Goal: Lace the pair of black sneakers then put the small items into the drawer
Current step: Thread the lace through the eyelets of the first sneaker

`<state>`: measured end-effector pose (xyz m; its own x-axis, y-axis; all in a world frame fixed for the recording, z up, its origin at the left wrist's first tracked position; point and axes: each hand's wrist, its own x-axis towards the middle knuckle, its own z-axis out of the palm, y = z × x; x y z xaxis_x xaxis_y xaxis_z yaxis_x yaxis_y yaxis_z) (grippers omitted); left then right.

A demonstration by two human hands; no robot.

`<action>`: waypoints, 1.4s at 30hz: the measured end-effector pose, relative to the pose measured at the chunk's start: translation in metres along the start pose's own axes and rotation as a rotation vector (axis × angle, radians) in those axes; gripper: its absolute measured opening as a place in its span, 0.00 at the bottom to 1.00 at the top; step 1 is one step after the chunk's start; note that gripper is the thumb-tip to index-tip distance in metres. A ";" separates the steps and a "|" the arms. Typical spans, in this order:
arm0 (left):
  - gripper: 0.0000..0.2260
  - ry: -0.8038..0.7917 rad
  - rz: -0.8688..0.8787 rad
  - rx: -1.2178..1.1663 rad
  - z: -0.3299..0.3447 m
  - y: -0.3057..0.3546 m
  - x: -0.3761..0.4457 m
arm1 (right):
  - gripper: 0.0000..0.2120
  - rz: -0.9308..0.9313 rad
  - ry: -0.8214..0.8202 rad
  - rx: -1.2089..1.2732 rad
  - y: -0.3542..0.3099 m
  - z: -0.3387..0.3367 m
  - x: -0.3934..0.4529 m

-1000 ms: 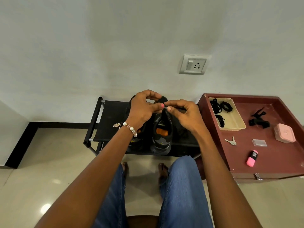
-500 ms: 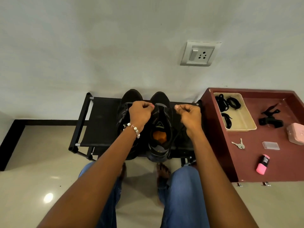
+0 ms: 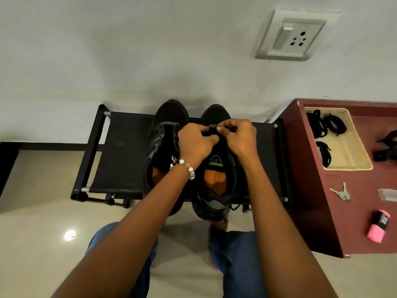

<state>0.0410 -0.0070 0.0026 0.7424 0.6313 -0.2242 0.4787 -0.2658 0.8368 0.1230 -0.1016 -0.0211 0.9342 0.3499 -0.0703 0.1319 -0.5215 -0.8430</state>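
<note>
Two black sneakers with orange insoles stand side by side on a low black rack (image 3: 120,155): the left sneaker (image 3: 163,151) and the right sneaker (image 3: 217,186). My left hand (image 3: 194,143) and my right hand (image 3: 239,136) meet over the right sneaker's lace area, and their fingertips pinch a black lace (image 3: 211,127) between them. The eyelets are hidden under my hands. On the maroon cabinet top (image 3: 318,216) lie keys (image 3: 342,192), a pink highlighter (image 3: 378,229) and a clear plastic piece (image 3: 387,194).
A beige tray (image 3: 345,151) on the cabinet holds several coiled black laces. A black clip (image 3: 386,147) lies at the right edge. A wall socket (image 3: 294,35) is above. My knees in jeans (image 3: 236,265) and bare feet are in front of the rack.
My hands were apart, each pulling a lace end outward; they have now come together over the right sneaker and pinch the lace. The view has moved closer to the rack.
</note>
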 end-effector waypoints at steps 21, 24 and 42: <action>0.09 0.075 0.098 0.004 0.001 -0.018 0.011 | 0.08 0.413 0.048 0.170 0.000 0.031 0.010; 0.08 0.126 0.152 0.053 0.005 -0.022 0.014 | 0.05 0.407 0.030 0.170 0.009 0.036 0.016; 0.07 0.147 0.280 0.237 0.007 -0.023 0.024 | 0.12 0.474 -0.054 -0.194 -0.020 0.029 0.009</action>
<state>0.0514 0.0090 -0.0259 0.7929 0.6034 0.0848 0.3747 -0.5926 0.7131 0.1188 -0.0656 -0.0201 0.8884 0.0769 -0.4525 -0.2383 -0.7652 -0.5980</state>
